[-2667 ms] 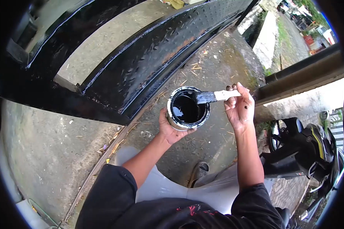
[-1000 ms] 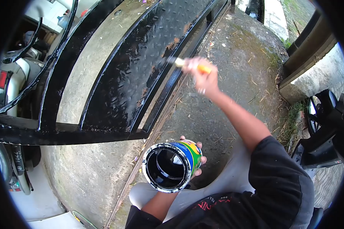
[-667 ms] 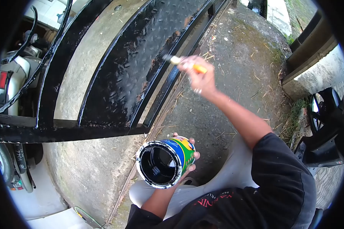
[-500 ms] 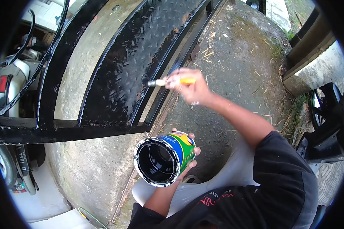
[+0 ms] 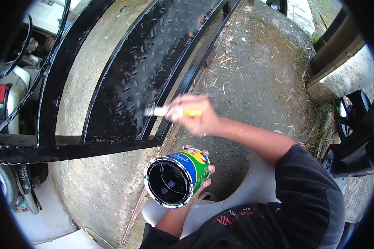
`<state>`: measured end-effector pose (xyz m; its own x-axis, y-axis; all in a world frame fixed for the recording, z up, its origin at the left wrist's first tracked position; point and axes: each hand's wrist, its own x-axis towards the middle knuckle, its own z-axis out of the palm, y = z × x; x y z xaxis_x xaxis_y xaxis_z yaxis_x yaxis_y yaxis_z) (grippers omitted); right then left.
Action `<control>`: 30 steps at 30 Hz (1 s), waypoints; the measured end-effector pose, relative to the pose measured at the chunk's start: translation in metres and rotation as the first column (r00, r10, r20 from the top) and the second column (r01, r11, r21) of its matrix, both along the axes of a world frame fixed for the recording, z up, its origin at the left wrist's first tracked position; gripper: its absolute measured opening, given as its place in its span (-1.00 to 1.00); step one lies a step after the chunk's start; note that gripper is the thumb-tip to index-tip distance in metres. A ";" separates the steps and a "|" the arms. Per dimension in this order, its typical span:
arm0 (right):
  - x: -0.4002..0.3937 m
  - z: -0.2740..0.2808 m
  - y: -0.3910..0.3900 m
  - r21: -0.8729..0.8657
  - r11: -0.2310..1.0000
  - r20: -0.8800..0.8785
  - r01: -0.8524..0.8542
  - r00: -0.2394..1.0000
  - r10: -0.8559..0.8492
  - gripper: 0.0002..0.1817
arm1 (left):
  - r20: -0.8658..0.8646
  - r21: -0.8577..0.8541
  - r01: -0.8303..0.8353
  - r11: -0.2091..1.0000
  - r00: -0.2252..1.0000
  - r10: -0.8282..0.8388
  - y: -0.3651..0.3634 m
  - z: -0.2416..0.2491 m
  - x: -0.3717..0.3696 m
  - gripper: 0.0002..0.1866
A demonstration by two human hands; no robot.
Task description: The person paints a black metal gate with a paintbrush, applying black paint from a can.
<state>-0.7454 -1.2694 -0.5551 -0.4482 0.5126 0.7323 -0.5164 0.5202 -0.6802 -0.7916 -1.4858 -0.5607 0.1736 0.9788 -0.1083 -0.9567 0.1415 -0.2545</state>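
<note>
My left hand (image 5: 206, 175) is wrapped round a paint can (image 5: 194, 165) with a blue, green and yellow label, its mouth tilted toward the camera. Dark, glossy paint shows inside, and the rim is smeared black and white. In my right hand (image 5: 197, 115) is a paintbrush (image 5: 157, 111) with a yellow handle, slightly blurred by motion. The bristle end lies over the lower right edge of a black metal gate panel (image 5: 131, 83); whether it touches is hard to tell. Wet black shine covers much of the panel, with rusty patches near its right edge.
Black gate bars (image 5: 50, 108) stand to the left, with a motorbike (image 5: 14, 91) behind them. Concrete ground (image 5: 245, 74) with scattered straw runs alongside the gate. A pillar base (image 5: 340, 74) and another motorbike (image 5: 353, 141) are on the right. A green hose (image 5: 97, 236) lies lower left.
My right hand and the brush have moved down and left along the panel's edge. The can in my left hand has shifted slightly down and left.
</note>
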 end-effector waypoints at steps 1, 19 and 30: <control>0.000 0.004 0.000 0.039 0.998 0.022 -0.044 0.999 0.043 -0.94 | -0.006 0.001 0.001 1.000 1.000 -0.001 0.000 0.002 -0.001 -0.35; -0.003 -0.038 -0.038 0.289 0.957 0.114 0.036 0.991 -0.072 -0.91 | 0.169 0.030 0.114 0.993 0.979 -0.118 -0.001 0.019 0.007 -0.26; 0.003 -0.020 -0.019 0.424 0.902 0.165 -0.082 0.986 0.012 -0.82 | 0.072 -0.052 0.074 0.996 0.995 -0.070 -0.002 0.054 0.010 -0.26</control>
